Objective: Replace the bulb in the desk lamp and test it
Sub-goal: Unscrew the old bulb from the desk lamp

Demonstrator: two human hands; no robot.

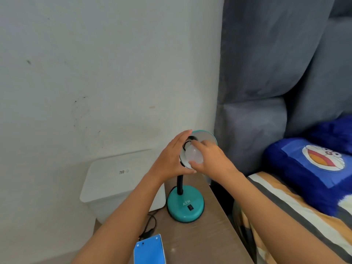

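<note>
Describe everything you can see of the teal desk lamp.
The teal desk lamp has a round glossy base with white "ATN" lettering and a black rocker switch, a black gooseneck, and a teal-rimmed shade tilted toward the camera. It stands on the wooden tabletop. The left hand cups the shade; the right hand holds a frosted white bulb at its socket.

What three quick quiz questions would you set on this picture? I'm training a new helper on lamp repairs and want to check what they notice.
1. True or false: the left hand steadies the lamp shade.
2. What does the right hand hold? A) the bulb B) the cord C) the blue card
3. Where on the lamp is the black switch?

Key
1. True: it grips the shade's rim.
2. A: its fingers wrap the white bulb at the socket inside the shade.
3. On the teal base, at its front, where the switch sits below the lettering.
</note>
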